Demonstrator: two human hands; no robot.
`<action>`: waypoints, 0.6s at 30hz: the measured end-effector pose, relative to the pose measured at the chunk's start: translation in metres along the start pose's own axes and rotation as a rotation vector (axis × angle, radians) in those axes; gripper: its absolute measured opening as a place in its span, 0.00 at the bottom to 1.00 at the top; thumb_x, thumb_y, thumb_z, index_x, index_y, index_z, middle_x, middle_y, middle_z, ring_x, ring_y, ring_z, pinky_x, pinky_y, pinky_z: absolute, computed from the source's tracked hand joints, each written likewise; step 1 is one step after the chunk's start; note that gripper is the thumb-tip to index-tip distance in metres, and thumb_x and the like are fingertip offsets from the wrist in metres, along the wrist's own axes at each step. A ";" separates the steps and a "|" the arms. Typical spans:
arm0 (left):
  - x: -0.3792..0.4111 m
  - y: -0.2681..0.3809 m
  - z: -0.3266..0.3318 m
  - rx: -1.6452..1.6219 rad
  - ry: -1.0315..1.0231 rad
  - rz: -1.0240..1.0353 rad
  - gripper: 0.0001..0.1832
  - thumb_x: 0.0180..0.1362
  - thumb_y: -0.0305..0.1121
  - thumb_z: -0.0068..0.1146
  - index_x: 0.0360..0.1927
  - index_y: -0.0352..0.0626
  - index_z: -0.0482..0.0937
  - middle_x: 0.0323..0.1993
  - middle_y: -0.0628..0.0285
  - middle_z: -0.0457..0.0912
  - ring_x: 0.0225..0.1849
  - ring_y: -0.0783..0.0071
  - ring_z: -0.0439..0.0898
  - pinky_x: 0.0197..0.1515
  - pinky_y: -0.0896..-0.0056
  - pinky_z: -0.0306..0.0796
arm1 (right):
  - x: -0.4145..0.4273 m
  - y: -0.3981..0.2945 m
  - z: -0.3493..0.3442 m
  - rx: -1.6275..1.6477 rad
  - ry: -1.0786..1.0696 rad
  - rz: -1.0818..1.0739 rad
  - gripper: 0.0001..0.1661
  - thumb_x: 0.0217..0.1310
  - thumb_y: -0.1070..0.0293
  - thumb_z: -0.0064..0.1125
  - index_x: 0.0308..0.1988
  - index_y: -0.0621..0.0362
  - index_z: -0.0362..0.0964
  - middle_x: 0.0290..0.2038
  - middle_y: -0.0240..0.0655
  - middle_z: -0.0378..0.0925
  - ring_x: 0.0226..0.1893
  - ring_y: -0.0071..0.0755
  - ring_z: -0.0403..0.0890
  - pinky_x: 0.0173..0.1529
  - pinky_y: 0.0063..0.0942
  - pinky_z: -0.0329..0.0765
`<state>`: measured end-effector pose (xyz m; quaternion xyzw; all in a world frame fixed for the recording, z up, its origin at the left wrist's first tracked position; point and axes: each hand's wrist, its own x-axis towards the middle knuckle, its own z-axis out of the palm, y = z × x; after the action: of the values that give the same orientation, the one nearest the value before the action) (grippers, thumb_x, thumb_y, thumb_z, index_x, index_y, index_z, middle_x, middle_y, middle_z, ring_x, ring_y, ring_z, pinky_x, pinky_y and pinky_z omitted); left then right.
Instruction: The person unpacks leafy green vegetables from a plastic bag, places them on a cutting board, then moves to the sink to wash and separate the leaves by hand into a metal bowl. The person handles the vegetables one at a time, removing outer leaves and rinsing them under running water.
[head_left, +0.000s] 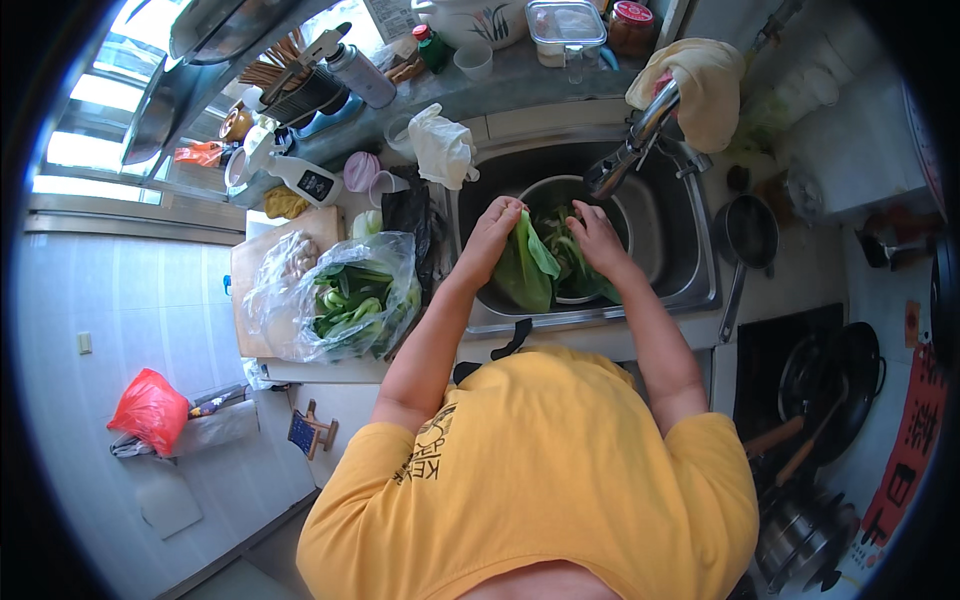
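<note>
My left hand (491, 234) pinches a green bok choy leaf (529, 274) by its stem end, and the broad leaf hangs down at the near side of the sink. My right hand (602, 241) is just to the right, fingers apart and curved, over the greens (561, 234). Those greens lie in a round metal basin (628, 225) inside the stainless steel sink (667, 259). The chrome faucet (630, 150) reaches over the basin from the back right. Part of the basin is hidden by my hands and the leaf.
To the left, a clear plastic bag (360, 292) of bok choy rests partly on a wooden cutting board (251, 277). A black plastic bag (409, 225) lies beside the sink. A small saucepan (746, 232) stands right of the sink, and a cloth (701, 86) drapes the faucet.
</note>
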<state>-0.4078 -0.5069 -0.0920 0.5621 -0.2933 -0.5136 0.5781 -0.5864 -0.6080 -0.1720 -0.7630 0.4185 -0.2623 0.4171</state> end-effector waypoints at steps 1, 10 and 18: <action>0.001 -0.001 -0.002 0.120 0.016 0.000 0.18 0.64 0.48 0.52 0.38 0.41 0.75 0.28 0.68 0.75 0.32 0.81 0.72 0.38 0.77 0.67 | -0.003 -0.016 -0.004 0.063 0.034 -0.042 0.20 0.65 0.59 0.55 0.52 0.60 0.71 0.40 0.43 0.79 0.42 0.46 0.81 0.48 0.33 0.76; -0.002 0.005 0.020 0.880 0.068 0.210 0.21 0.65 0.51 0.51 0.41 0.40 0.73 0.29 0.46 0.81 0.33 0.48 0.82 0.35 0.58 0.72 | -0.020 -0.094 -0.021 -0.082 -0.112 -0.247 0.15 0.57 0.75 0.54 0.46 0.61 0.68 0.40 0.46 0.75 0.41 0.51 0.78 0.46 0.41 0.75; 0.001 0.016 -0.006 0.769 -0.284 0.099 0.21 0.69 0.48 0.44 0.38 0.37 0.75 0.31 0.57 0.81 0.35 0.65 0.81 0.38 0.68 0.72 | -0.005 -0.069 -0.024 0.012 -0.332 -0.259 0.10 0.63 0.74 0.46 0.45 0.63 0.68 0.43 0.44 0.76 0.39 0.49 0.79 0.45 0.40 0.75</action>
<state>-0.3980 -0.5084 -0.0786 0.6460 -0.5674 -0.4104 0.3038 -0.5785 -0.5927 -0.1012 -0.8405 0.2409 -0.1868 0.4480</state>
